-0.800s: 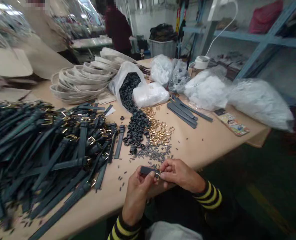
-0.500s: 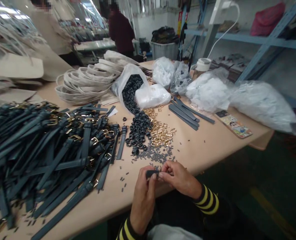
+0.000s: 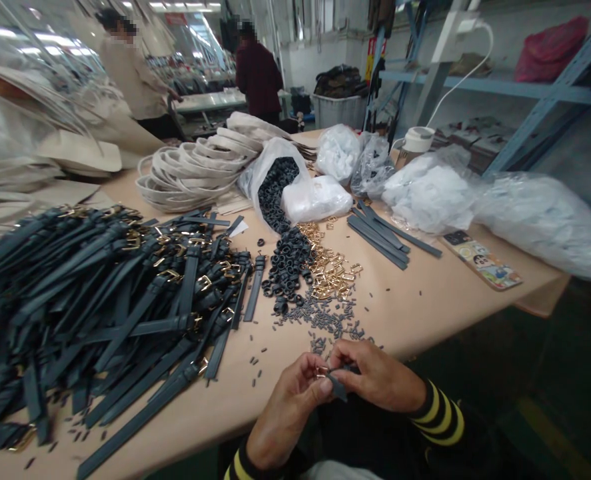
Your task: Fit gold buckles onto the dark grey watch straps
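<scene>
A large heap of flat, dark blue-grey leather straps with small gold metal buckles [image 3: 100,300] is spread over the left of the pale beige surface [image 3: 425,300]. Behind it, a pile of coiled cream-coloured bands [image 3: 190,170] is seen. Towards the middle, a translucent plastic bag [image 3: 275,180] lies open, and small dark ring-shaped loops [image 3: 288,263] are spilled from it. Just beside these, a scatter of shiny gold metal buckles [image 3: 332,270] is found, and nearer the edge a scatter of tiny dark cylindrical pieces [image 3: 325,320].

At the near edge, the left hand [image 3: 288,407] is closed in a pinching grip, thumb and forefinger, on a short dark blue-grey strap piece [image 3: 336,385], which is held just off the surface edge between both hands. A small gold buckle appears to be at its end, though this is partly hidden. The right hand [image 3: 375,380], from a black sleeve with yellow stripes, is closed on the same piece from the other side.

Further right, several plain flat dark strips [image 3: 380,233], crumpled white plastic bags [image 3: 430,193] and a flat colourfully printed card [image 3: 482,260] are laid.
</scene>
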A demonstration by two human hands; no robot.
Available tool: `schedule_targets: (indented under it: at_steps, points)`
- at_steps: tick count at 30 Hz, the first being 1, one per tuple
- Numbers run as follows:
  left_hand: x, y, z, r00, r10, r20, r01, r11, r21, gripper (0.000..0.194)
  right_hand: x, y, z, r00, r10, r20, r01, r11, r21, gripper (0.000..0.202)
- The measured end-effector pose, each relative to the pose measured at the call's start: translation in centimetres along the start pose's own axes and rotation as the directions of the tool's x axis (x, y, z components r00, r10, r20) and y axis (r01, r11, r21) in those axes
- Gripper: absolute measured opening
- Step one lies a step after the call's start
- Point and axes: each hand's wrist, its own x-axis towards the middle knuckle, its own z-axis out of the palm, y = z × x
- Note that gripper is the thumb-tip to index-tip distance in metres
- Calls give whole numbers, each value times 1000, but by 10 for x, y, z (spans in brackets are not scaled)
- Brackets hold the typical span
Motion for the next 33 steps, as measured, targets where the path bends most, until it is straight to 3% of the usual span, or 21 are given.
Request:
schedule_targets:
  at_steps: [4,9,12,15,21,27,30,33]
  points:
    - [-1,5,-5,1000,-29,12,30,999,-44,19,1,2,-2,998,50,37,-51,998,34,6]
    - [-2,15,-14,985,42,-165,-30,997,73,20,7,10,-9,970,96,225,-159,947,278,20]
    - [0,16,-18,977,55,-206,-35,994,100,21,14,12,-10,960,95,263,-176,936,304,23]
    - [3,14,-24,970,58,-237,-38,996,86,25,22,8,-8,976,89,201,-130,971,201,18]
    - [9,20,-35,964,-33,-264,68,990,125,28,37,-9,-7,997,-29,65,43,974,-224,9]
    - [10,22,-40,950,12,-311,38,987,156,26,71,-15,-20,980,-68,189,132,926,-355,14]
    - [11,20,-42,939,30,-343,17,991,134,26,97,-14,-25,998,-55,12,54,872,-486,15]
    - [12,18,-43,935,36,-352,5,993,115,25,119,-9,-20,987,-23,-162,-82,787,-611,12]
